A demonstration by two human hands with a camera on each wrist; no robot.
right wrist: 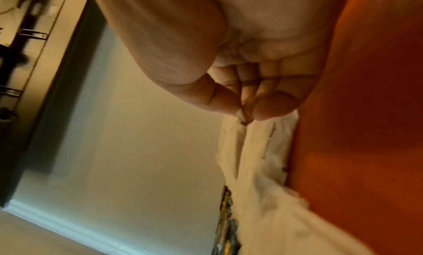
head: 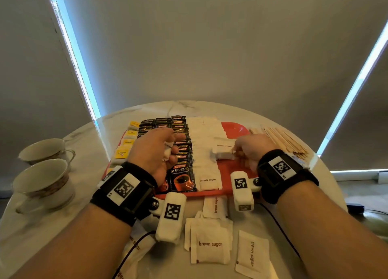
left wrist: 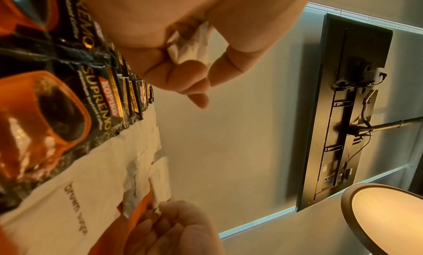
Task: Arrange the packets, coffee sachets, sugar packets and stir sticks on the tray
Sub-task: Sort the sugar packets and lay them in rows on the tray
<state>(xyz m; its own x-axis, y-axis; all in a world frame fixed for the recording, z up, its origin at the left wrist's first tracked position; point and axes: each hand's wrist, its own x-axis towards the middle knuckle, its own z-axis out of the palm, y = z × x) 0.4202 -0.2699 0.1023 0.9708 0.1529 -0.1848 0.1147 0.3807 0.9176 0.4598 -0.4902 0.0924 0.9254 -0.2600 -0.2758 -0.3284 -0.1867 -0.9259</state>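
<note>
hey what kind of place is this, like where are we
Probably a hotel room or office pantry corner: a marble table with teacups, a tray of coffee sachets and sugar packets, drawn blinds.

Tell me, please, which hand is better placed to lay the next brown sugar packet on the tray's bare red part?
The right hand, probably. It already pinches a brown sugar packet directly over the red tray beside the white column, while the left hand holds crumpled packets over the coffee sachets.
</note>
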